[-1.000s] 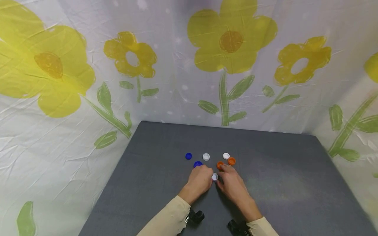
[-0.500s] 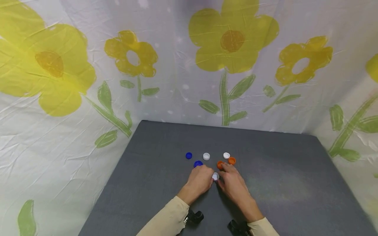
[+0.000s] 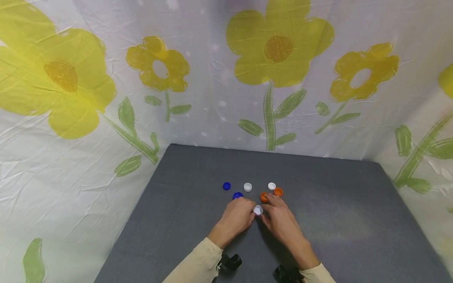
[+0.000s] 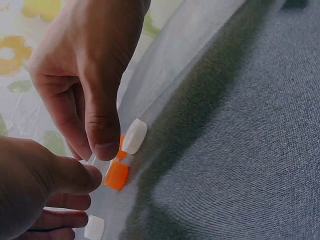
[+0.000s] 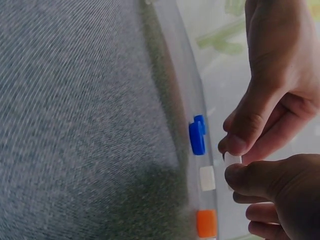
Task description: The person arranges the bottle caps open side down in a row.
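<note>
1. Together, the left hand (image 3: 236, 215) and the right hand (image 3: 281, 217) hold one ribbed white cap (image 3: 258, 210), which sits between them above the dark grey table (image 3: 339, 212).
2. Thumb and fingers of the left hand pinch one side of it.
3. Thumb and fingers of the right hand are clamped on its opposite side.
4. Past the left knuckles lies a blue cap (image 3: 238, 195), partly hidden, with a second blue cap (image 3: 227, 186) farther back.
5. Between the colour groups is a lone white cap (image 3: 247, 187).
6. Near the right fingertips lie an orange cap (image 3: 264, 197) and another orange cap (image 3: 278, 192); a far white cap (image 3: 271, 186) is just beside the latter, touching or not I cannot tell.
7. Behind hangs a flowered backdrop (image 3: 212, 118).
</note>
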Tool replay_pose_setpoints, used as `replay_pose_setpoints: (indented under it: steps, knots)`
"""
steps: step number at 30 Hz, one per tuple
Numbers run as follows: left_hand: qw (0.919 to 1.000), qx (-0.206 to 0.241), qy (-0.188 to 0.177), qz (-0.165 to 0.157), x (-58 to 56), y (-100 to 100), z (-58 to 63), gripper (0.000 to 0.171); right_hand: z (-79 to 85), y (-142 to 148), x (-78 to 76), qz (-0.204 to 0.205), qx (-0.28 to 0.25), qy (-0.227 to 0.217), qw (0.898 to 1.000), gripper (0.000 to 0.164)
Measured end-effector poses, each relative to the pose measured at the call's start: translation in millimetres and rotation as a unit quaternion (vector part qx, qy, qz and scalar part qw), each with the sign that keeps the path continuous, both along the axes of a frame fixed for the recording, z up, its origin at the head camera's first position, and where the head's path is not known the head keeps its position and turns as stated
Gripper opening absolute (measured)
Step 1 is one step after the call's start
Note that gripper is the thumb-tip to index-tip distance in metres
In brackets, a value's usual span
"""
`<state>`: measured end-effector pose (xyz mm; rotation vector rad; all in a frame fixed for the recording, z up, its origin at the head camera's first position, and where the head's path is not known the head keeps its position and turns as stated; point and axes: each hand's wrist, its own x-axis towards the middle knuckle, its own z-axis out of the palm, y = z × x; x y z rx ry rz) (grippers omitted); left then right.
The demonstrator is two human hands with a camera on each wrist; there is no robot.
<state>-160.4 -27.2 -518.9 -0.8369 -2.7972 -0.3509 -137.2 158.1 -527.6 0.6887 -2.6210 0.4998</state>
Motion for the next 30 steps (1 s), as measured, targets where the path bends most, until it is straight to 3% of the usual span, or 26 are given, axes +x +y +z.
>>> replay_pose_setpoints:
  steps: [8, 18, 30]
  knots:
    - [0.9989, 0.044, -0.009, -0.012, 5.1, -7, 8.7, 0.022, 6.3, -1, 4.0, 0.008, -0.025, 0.01, 1.0, 0.026]
    - [0.9979, 0.06, -0.015, -0.02, 14.5, -16, 19.5, 0.009, 15.9, -5, 10.5, 0.004, -0.041, -0.002, 0.999, 0.028]
    - [0.9936, 0.101, -0.02, -0.047, 19.5, -33, 21.0, 0.013, 18.3, -11, 17.7, 0.018, -0.06, 0.014, 0.998, 0.032]
